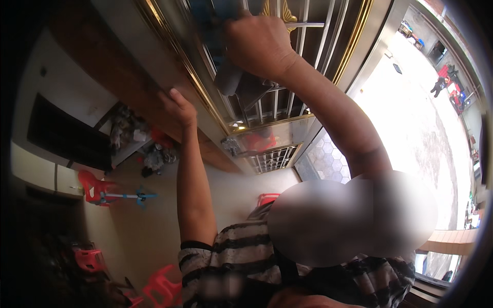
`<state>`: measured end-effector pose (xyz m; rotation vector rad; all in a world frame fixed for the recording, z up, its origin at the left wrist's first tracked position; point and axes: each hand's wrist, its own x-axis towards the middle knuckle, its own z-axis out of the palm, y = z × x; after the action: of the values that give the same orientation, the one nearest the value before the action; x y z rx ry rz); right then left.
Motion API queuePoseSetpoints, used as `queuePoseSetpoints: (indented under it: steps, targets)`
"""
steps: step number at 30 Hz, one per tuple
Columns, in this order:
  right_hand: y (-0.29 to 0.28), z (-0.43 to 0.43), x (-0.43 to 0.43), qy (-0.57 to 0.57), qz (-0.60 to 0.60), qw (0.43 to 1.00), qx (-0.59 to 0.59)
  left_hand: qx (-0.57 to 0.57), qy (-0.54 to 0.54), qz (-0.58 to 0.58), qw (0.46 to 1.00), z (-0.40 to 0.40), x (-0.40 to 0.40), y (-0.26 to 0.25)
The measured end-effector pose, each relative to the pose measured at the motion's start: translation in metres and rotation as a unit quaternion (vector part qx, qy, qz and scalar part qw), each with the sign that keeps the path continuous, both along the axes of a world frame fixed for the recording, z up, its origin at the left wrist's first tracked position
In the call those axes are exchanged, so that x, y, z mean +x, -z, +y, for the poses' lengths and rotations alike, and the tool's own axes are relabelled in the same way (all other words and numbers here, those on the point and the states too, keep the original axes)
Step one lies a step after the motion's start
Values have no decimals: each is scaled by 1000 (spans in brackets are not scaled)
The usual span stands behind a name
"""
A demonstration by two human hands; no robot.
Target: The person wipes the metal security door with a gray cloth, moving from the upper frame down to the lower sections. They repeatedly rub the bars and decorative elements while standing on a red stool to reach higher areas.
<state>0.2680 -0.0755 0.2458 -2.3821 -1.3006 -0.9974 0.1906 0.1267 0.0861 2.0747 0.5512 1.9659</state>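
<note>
A metal door with a barred grille (275,106) and gold trim rises in front of me. My right hand (264,44) is raised to the upper grille, its fingers curled around a dark grey cloth (248,86). The cloth hangs below my fist over the bars, and the part beyond the knuckles is blurred. A gold ornament (287,13) shows just past that hand. Lower and to the left, my left hand (183,106) is against the brown edge (134,92) beside the door. Its thumb points up, while the fingers are mostly hidden in shadow.
Red plastic chairs (163,287) stand low on the left, with another red chair (96,188) near a blue-and-white stand (140,195). Cluttered items (129,129) lie by the far wall. Right of the door is a bright paved yard (408,127) with hexagonal tiles (327,158) near the threshold.
</note>
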Motion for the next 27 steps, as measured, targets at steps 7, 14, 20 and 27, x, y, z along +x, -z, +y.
queuePoseSetpoints:
  steps: [7,14,20,27]
  targets:
    - [22,-83,62,-58,-96,990,80,-66,18,11,998,26,0,25]
    - [32,-57,46,18,-99,991,88,-56,-1,18,998,25,3,26]
    - [69,-33,34,-138,-128,972,140,-54,-36,51,997,12,-9,13]
    - [176,8,-1,-16,72,997,14,-59,-102,96,988,26,-6,22]
